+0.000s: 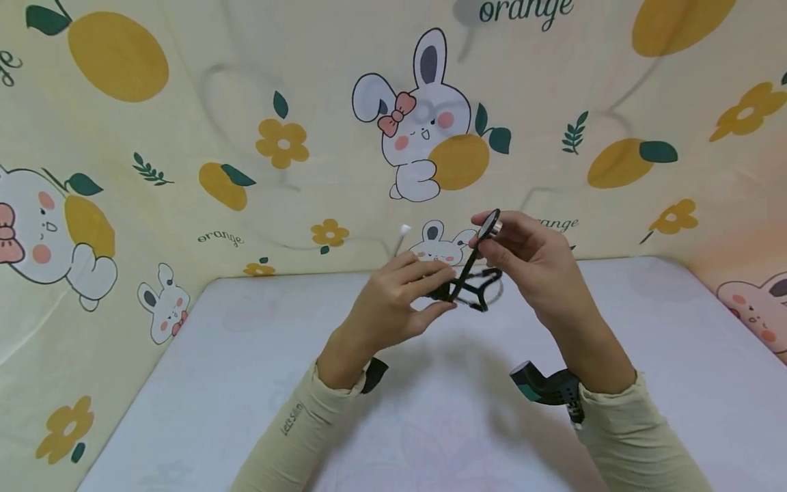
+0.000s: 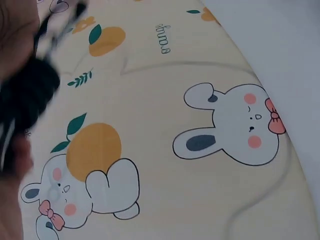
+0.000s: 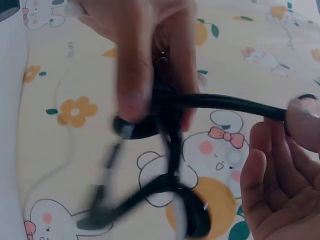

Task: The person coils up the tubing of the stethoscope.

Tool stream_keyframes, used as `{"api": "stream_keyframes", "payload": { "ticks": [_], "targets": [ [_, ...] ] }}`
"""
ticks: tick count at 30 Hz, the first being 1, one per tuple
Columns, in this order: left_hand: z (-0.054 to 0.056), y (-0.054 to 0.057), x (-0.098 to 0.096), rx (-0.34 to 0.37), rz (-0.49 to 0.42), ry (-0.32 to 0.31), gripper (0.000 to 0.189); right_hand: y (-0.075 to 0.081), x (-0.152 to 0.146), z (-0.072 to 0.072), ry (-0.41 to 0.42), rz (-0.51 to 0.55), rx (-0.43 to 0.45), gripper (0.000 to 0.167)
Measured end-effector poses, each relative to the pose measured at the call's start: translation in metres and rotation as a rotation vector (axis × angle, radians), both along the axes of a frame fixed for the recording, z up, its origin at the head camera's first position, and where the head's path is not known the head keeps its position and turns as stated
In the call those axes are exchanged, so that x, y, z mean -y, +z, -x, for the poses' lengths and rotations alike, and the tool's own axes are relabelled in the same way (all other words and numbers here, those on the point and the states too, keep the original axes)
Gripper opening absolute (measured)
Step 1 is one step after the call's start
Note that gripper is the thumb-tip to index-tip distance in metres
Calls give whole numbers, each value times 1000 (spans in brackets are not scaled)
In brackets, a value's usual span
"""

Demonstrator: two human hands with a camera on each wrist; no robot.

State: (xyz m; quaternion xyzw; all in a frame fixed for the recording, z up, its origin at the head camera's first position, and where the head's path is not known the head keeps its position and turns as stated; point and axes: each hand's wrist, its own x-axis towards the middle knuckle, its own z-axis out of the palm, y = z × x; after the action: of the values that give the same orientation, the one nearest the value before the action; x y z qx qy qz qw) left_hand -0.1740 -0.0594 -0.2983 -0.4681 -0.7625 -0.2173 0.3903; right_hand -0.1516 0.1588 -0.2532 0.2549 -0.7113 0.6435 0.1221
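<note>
A stethoscope with black tubing (image 1: 465,275) is held up above the table between both hands. My left hand (image 1: 393,294) grips the folded bundle of tubing (image 2: 35,90), thumb on one side and fingers on the other. A white-tipped end (image 1: 404,230) sticks up behind that hand. My right hand (image 1: 537,263) pinches the round metal chest piece (image 1: 490,225) between thumb and fingers. From there one length of tube (image 3: 225,102) runs straight across to the left hand. Below the bundle hangs a forked black part (image 3: 167,182), blurred in the right wrist view.
A white table (image 1: 277,383) spreads out under the hands. Behind and beside it hangs a cream cloth (image 1: 344,41) printed with rabbits, oranges and flowers. Dark wrist-worn devices (image 1: 544,386) sit at the sleeve cuffs.
</note>
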Motion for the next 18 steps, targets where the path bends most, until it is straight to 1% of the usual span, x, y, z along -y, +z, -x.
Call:
{"api": "stream_keyframes", "payload": {
  "ticks": [2, 3, 4, 6, 8, 10, 12, 14, 16, 18],
  "targets": [
    [0, 0, 0, -5, 69, -97, 38, 0, -1, 1, -24, -23, 24, 25],
    [0, 1, -1, 1, 89, -144, 38, 0, -2, 2, -27, -26, 42, 25],
    [-1, 1, 0, 11, 96, -185, 38, 0, -3, 3, -32, -36, 61, 24],
    [-1, 3, 1, 37, 89, -248, 38, 0, -4, 5, -42, -38, 95, 22],
    [-1, 5, 2, 69, 72, -287, 40, -1, -6, 7, -40, -28, 120, 20],
    [-1, 7, 3, 102, 61, -307, 43, -2, -8, 9, -40, -11, 138, 18],
    [-2, 7, 4, 136, 64, -308, 45, -4, -9, 10, -32, 30, 164, 15],
    [-3, 8, 5, 181, 68, -306, 47, -5, -11, 12, -41, 41, 196, 12],
    [-4, 9, 5, 222, 60, -307, 48, -6, -12, 15, -64, -10, 239, 11],
    [-6, 10, 6, 238, 46, -317, 48, -7, -11, 18, -75, -91, 299, 14]
  ]
}}
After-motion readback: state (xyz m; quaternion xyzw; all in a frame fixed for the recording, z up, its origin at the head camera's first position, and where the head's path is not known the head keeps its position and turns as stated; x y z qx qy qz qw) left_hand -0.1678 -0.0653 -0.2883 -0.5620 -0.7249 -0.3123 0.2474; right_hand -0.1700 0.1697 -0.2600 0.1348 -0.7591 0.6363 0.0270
